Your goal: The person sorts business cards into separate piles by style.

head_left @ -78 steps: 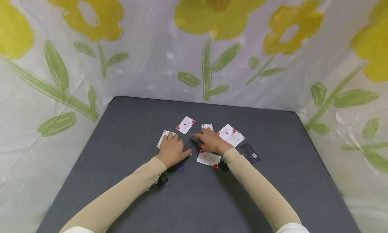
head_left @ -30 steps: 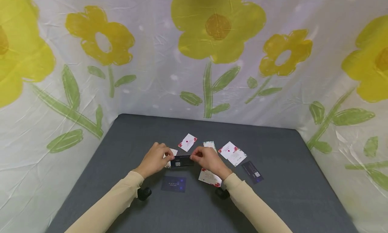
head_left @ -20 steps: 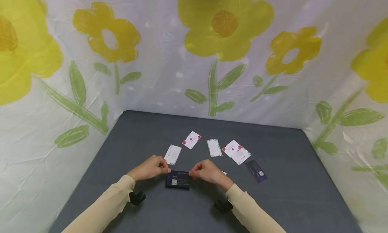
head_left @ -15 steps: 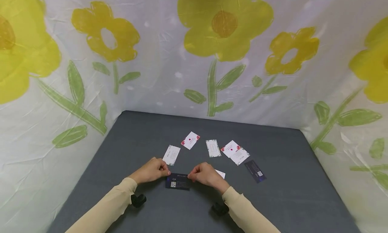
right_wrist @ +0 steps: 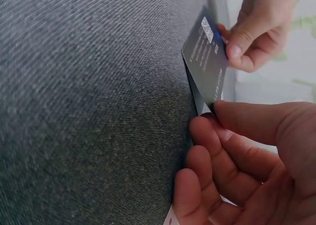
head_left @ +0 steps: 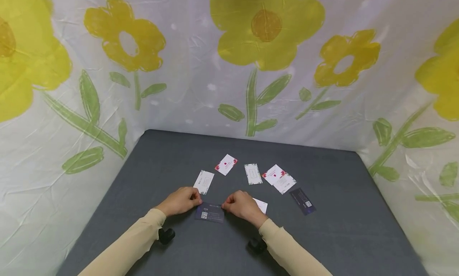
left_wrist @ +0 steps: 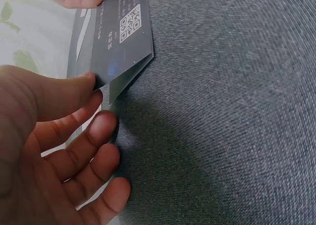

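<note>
Both hands pinch one dark business card (head_left: 209, 213) by its far corners, just above the grey tabletop. My left hand (head_left: 179, 201) has the far left corner between thumb and index finger; my right hand (head_left: 244, 205) has the far right corner the same way. Seen from the left wrist, the card (left_wrist: 123, 42) slopes up from its near edge, with a dark surface folded or lying beneath it. The right wrist view shows the card (right_wrist: 205, 62) tilted too, its white QR code facing up. The other fingers of each hand curl loosely below.
Beyond the hands lie a white card (head_left: 203, 182), a red-flowered card (head_left: 226, 164), a leaf-bordered card (head_left: 253, 174) and two overlapping cards (head_left: 279, 179). A second dark card (head_left: 303, 201) lies to the right. Another white card (head_left: 260, 205) is partly behind the right hand.
From resting among the cards, both hands have lifted a dark card and brought it nearer, over the spot where a blue-purple card lay. In the last half second they barely move.
</note>
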Demonstrator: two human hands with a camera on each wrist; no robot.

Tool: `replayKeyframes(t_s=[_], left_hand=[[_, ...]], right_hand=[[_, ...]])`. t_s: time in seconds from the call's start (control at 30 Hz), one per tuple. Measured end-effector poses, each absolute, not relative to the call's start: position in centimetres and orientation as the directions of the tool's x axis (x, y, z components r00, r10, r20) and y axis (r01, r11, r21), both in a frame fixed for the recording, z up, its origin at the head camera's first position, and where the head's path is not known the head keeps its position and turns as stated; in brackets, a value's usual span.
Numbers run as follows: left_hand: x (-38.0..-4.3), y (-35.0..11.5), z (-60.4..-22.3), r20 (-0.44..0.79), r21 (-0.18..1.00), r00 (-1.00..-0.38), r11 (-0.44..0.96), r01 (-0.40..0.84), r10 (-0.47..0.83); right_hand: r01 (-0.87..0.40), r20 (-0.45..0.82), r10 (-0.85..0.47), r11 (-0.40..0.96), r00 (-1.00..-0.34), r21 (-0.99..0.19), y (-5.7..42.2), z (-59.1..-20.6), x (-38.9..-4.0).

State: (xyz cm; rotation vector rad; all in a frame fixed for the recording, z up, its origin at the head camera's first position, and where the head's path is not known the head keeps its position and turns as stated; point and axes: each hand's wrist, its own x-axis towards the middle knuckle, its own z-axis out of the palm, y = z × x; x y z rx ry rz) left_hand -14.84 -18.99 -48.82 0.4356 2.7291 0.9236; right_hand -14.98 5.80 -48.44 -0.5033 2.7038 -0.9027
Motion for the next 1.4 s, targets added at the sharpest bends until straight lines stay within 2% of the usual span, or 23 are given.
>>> replayKeyframes(t_s=[0.23,0.53,1.1,1.4], left_hand=[[-15.2,-18.8,-49.2,-0.117,0.568,-0.940,0.798,0.202,0.321],[-15.1,-18.3,-49.0,-0.101,0.501,-0.953,0.842,0.199,0.286],[-14.5,-18.0,-49.2,-0.084,0.488,-0.967,0.856,0.170,0.241],[-14.7,-17.8,-49.3,-0.098,0.459,-0.963,0.870,0.181,0.252]], right_hand=[[-0.267,-0.077,-0.373,0.779,-0.925,-0.568,5.6,-48.8,-15.0],[-0.252,-0.085,-0.347,0.809,-0.934,-0.531,5.2,-48.9,-15.1],[-0.232,-0.117,-0.320,0.853,-0.940,-0.468,4.5,-48.8,-15.0],[-0.277,-0.116,-0.352,0.868,-0.929,-0.413,4.2,-48.6,-15.1]])
